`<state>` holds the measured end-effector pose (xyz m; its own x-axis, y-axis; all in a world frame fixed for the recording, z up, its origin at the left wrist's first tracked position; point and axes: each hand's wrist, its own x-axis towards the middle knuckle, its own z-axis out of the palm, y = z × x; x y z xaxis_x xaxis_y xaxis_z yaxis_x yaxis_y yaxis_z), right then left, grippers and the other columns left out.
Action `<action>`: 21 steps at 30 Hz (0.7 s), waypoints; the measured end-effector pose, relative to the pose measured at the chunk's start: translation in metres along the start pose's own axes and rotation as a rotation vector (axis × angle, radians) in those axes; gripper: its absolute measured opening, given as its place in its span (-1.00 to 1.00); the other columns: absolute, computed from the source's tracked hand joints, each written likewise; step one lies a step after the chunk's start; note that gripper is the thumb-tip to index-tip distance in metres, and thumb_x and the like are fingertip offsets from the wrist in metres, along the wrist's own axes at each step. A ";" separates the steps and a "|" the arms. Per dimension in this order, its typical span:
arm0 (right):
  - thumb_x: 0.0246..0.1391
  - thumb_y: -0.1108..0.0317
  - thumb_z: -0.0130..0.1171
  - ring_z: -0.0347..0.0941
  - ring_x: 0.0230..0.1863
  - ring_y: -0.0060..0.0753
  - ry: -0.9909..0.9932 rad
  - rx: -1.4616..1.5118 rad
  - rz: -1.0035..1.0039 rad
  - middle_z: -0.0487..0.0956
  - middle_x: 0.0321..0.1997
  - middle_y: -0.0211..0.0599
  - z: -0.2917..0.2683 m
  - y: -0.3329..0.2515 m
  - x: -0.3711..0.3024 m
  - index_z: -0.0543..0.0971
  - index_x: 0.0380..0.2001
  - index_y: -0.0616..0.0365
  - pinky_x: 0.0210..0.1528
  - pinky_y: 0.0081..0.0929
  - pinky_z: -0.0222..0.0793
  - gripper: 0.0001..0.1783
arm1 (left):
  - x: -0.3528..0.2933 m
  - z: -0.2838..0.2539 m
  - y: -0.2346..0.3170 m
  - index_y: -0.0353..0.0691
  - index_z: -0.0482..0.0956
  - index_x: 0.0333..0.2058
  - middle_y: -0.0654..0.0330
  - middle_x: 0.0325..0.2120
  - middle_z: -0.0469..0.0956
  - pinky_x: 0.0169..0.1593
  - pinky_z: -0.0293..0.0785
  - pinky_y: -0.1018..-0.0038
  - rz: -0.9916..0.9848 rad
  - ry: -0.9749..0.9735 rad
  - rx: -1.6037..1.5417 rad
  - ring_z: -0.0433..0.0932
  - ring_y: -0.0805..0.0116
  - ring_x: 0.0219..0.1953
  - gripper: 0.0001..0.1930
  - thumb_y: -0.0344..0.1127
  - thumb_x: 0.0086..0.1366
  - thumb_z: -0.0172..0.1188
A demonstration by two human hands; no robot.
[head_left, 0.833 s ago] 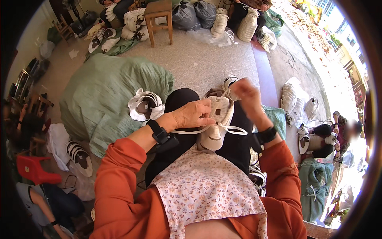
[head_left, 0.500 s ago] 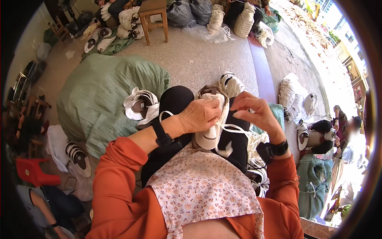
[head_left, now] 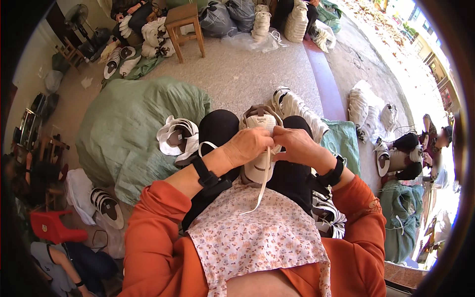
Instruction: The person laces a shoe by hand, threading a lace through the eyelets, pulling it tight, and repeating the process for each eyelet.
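A cream sneaker [head_left: 257, 171] with a brown lining is held between my black-clad knees, toe toward me. Over its tongue and lacing area my left hand [head_left: 250, 146] is closed, its fingertips pinching a white shoelace [head_left: 261, 195]. From there the lace hangs down over the toe onto my flowered apron [head_left: 252, 227]. My right hand [head_left: 301, 147] meets the left at the shoe's right edge, with fingertips pinched together. Whatever lies between the right fingertips is hidden. A separate white loop [head_left: 207, 145] shows beside my left wrist.
Nested white shoe uppers [head_left: 178, 136] lie on a big green sack [head_left: 133, 133] at left. More stacked shoes [head_left: 299, 111] stand beyond my right knee, others [head_left: 326, 215] by my right thigh. A wooden stool [head_left: 185, 24], a red plastic stool [head_left: 55, 226] and other seated people are around.
My right hand has come in from the right to meet my left at the shoe. The lace that stretched rightward now hangs toward me over the toe. The view has shifted slightly.
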<state>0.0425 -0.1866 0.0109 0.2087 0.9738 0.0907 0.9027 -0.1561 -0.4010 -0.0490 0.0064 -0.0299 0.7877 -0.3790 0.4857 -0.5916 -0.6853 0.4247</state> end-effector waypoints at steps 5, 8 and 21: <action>-0.28 0.33 0.45 0.50 -0.22 -0.11 0.051 0.176 0.094 0.49 -0.32 -0.26 0.006 0.004 -0.002 0.60 -0.40 0.17 -0.21 -0.27 0.40 -0.68 | 0.010 -0.003 -0.008 -0.23 0.63 -0.34 0.08 -0.37 0.58 -0.15 0.50 0.28 -0.123 -0.126 -0.177 0.59 0.08 -0.26 -0.87 -0.44 0.13 0.14; -0.28 0.34 0.45 0.50 -0.23 -0.14 0.097 0.205 0.113 0.51 -0.36 -0.29 0.010 0.005 -0.003 0.61 -0.43 0.16 -0.23 -0.27 0.39 -0.72 | 0.011 -0.004 -0.013 -0.22 0.64 -0.34 0.10 -0.36 0.58 -0.15 0.50 0.28 -0.170 -0.181 -0.218 0.58 0.07 -0.25 -0.86 -0.43 0.12 0.14; -0.10 0.30 0.41 0.49 -0.42 -0.21 0.083 0.366 0.121 0.49 -0.28 -0.24 0.002 0.006 -0.008 0.62 -0.35 0.15 -0.38 -0.39 0.41 -0.75 | 0.012 -0.051 -0.024 -0.28 0.61 -0.28 0.14 -0.41 0.59 -0.27 0.50 0.44 -0.370 0.342 -0.239 0.58 0.27 -0.39 -0.87 -0.37 0.25 0.21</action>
<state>0.0452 -0.1945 0.0059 0.3489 0.9328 0.0900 0.6790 -0.1854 -0.7104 -0.0336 0.0497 0.0047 0.8734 0.1111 0.4742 -0.3396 -0.5590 0.7564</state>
